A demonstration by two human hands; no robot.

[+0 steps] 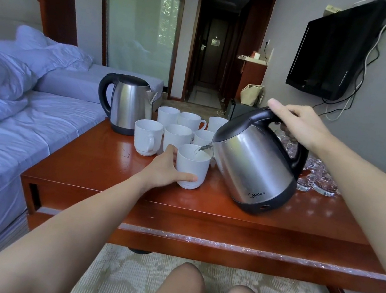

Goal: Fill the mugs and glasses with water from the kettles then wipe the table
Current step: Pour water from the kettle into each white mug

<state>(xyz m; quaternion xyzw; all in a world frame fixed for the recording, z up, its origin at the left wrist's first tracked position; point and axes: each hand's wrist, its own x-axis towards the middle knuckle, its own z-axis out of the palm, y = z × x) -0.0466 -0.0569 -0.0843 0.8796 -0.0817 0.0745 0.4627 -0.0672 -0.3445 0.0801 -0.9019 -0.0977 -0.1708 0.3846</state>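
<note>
Head view: kettle (pixel 253 161) tilted, spout leftward over mug (pixel 192 169).

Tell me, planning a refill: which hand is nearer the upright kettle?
Left. Left hand grips the front mug, just right of the upright kettle; right hand holds the pouring kettle, farther right.

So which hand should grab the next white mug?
Probably left. The left hand holds the white ceramic mug being filled, beside the other mugs; the right hand grips the tilted steel kettle.
</note>
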